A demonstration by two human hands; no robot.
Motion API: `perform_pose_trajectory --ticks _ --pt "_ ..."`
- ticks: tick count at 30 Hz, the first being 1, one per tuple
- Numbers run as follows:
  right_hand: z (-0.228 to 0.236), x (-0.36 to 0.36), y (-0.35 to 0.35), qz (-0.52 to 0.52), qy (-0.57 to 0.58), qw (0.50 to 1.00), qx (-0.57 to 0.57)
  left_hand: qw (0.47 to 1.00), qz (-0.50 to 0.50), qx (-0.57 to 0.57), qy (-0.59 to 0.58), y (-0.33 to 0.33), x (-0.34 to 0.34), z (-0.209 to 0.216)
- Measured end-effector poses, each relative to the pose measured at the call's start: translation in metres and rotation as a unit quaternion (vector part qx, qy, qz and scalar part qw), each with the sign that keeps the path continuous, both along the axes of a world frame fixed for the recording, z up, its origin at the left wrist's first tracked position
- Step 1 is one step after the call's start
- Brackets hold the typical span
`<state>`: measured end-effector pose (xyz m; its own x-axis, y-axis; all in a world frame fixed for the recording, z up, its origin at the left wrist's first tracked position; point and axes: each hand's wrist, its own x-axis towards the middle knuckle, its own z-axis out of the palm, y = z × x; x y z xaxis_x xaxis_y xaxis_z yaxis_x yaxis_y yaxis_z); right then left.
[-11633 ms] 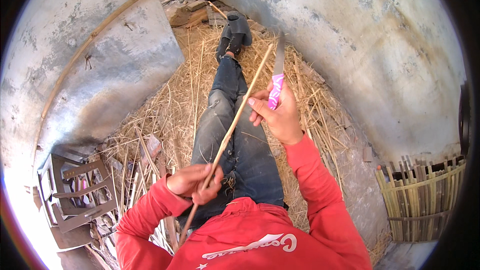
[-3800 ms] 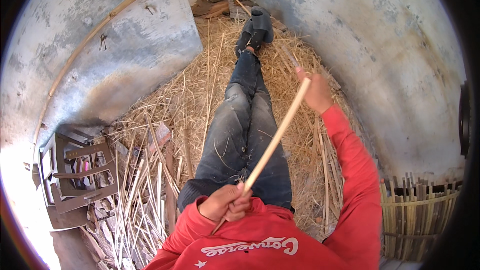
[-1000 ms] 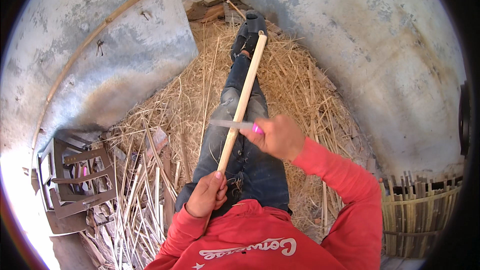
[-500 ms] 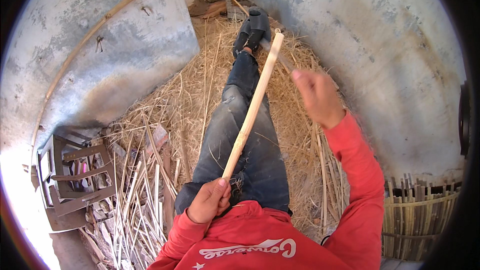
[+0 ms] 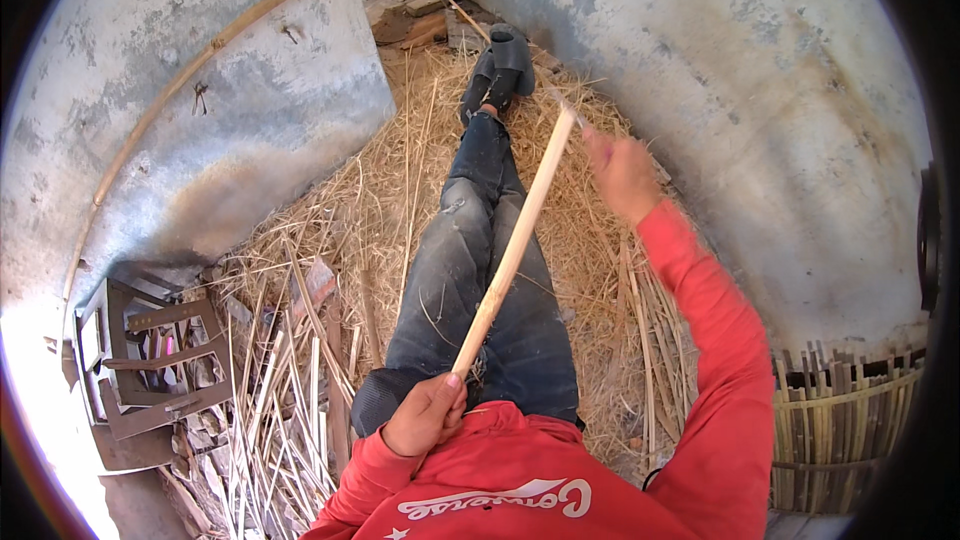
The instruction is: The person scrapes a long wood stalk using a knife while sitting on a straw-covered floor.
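My left hand is closed around the lower end of a pale, peeled wooden stick, close to my waist. The stick slants up and to the right above my outstretched legs. Beyond my knees, my right hand is closed on a knife, its thin blade blurred by motion and pointing up-left. The blade crosses by the stick's far end; whether it touches the wood I cannot tell. The knife's handle is hidden in my fist.
Straw and shavings cover the floor around my legs. Loose thin strips are heaped at the left beside a dark broken frame. A slatted basket stands at right. Walls rise on both sides; bricks lie in the far corner.
My right hand has come slightly down and left with the knife. The stick's far end has dropped lower and a little right; my left hand keeps its hold.
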<state>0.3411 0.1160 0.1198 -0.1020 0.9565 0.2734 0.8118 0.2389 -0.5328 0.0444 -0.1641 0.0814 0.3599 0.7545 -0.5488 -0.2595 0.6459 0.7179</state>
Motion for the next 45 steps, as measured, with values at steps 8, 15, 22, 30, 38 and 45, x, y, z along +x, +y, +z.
perform_pose_trajectory --ticks 8,15,22,30,38,45 --pt "0.038 0.018 -0.011 0.063 0.266 0.962 -0.005 0.988 0.001 -0.052 -0.142 0.012 -0.013 0.004" --pt "0.043 -0.021 -0.039 0.075 0.182 0.977 0.079 0.989 -0.007 -0.047 -0.143 0.014 -0.012 0.008" --pt "0.014 -0.058 -0.07 0.114 0.089 0.986 0.088 0.989 -0.005 -0.042 -0.14 0.016 -0.008 0.011" --pt "-0.015 -0.08 -0.127 0.189 0.067 0.977 0.078 0.988 0.003 -0.039 -0.151 0.016 -0.012 -0.004" --pt "0.033 -0.048 -0.047 0.038 0.066 0.975 0.21 0.98 -0.026 -0.049 -0.192 0.018 -0.011 0.011" --pt "-0.006 -0.077 -0.106 0.155 0.02 0.976 0.153 0.972 -0.018 -0.074 -0.221 0.019 -0.018 -0.004"
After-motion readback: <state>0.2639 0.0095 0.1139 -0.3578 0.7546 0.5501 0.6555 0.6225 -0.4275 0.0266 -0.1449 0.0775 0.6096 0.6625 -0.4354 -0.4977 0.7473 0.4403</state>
